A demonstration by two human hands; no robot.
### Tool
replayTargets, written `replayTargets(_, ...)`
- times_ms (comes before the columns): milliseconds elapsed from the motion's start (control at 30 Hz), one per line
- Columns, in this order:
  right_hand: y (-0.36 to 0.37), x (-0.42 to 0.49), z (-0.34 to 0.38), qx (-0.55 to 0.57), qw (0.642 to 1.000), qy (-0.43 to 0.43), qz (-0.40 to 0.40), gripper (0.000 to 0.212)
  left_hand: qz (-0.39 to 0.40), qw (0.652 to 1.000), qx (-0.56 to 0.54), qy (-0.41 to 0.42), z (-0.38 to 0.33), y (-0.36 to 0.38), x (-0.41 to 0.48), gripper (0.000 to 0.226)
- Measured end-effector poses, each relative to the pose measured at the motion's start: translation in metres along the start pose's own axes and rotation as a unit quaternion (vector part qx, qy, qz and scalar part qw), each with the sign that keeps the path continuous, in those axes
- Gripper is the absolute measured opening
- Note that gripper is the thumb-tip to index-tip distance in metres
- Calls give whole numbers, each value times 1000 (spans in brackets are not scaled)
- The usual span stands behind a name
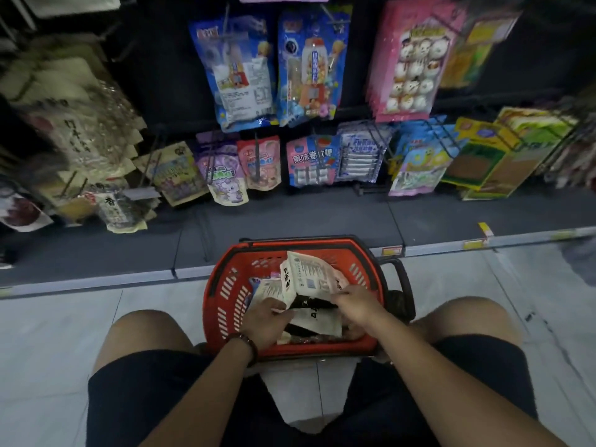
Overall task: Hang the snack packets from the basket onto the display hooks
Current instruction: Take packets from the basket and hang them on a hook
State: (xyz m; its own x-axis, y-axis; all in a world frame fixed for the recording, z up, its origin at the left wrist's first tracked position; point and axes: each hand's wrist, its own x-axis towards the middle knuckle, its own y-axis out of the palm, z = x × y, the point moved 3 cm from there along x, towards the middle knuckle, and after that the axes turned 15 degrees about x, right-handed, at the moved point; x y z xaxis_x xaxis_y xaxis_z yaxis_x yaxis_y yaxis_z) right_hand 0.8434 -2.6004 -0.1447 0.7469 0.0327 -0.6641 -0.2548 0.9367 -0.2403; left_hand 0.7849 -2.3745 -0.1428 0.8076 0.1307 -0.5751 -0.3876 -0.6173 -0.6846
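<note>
A red plastic basket (225, 295) stands on the floor between my knees, holding several cream-and-black snack packets. My right hand (356, 304) grips one cream packet (309, 277) by its lower edge and tilts it up above the basket. My left hand (266, 321) reaches into the basket and its fingers pinch the edge of another cream packet (317, 321) lying there. Display hooks (256, 156) on the dark rack ahead carry colourful hanging packets.
The rack's lower row holds pink, purple and blue packets (311, 159), with green-yellow boxes (483, 156) at the right and pale bags (84, 130) at the left. A dark base shelf (290, 214) runs below them. The basket's black handle (403, 282) sticks out to the right.
</note>
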Motion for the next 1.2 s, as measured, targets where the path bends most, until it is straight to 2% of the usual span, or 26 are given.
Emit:
replayTargets(100,14,20,-15,109,991,71,10,23,14,998,-35,-45,-14,5,20,36)
replayTargets(167,22,33,-24,132,988,76,14,28,19,994,-62,-84,-23,8,40,49)
replayTargets(300,30,59,-47,77,997,7,22,52,50,984,-94,-145,-31,18,85,80)
replayTargets(400,35,69,-56,69,996,20,57,53,35,968,-155,-195,-36,25,116,78)
replayTargets(433,35,72,-56,49,996,18,68,54,33,963,-179,-199,-36,31,132,83)
replayTargets(500,36,75,-51,3,997,17,78,58,30,957,-191,-216,-48,30,144,107)
replayTargets(533,36,79,-52,-7,997,14,72,59,31,958,-182,-221,-47,34,155,106)
replayTargets(633,38,82,-58,-16,997,27,64,59,62,949,-204,-233,-64,30,158,74)
replayTargets(700,37,84,-63,23,998,41,52,59,91,948,-201,-228,-69,31,160,55)
replayTargets(800,35,85,-65,98,993,50,30,54,115,954,-189,-204,-65,33,160,58)
replayTargets(900,35,70,-52,71,997,23,5,42,88,946,-242,-198,-52,37,149,90)
replayTargets(933,36,65,-49,52,999,12,0,35,76,940,-265,-202,-49,35,140,94)
replayTargets(1000,36,57,-46,25,999,-13,-27,29,32,931,-304,-199,-45,28,118,80)
replayTargets(1067,32,44,-41,35,997,-25,-66,37,-7,919,-341,-199,-39,17,95,50)
replayTargets(1200,11,16,-14,144,975,-111,-127,21,-22,874,-461,-152,-30,0,55,41)
